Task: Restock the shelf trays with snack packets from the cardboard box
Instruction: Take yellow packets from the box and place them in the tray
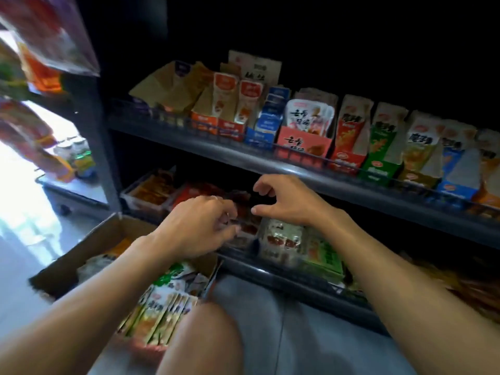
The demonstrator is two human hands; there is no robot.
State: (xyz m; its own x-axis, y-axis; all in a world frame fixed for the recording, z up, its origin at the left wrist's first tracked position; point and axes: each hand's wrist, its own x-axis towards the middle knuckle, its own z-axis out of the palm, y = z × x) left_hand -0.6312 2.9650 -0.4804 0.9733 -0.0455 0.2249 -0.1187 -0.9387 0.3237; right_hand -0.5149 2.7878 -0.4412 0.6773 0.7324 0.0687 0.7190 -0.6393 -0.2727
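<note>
We see both hands over the lower shelf tray (243, 240) of red snack packets (247, 228): the left hand (198, 226) has its grip curled at the packets, though we cannot tell if it pinches one; the right hand (284, 198) hovers spread; the cardboard box (89, 247) sits lower left
</note>
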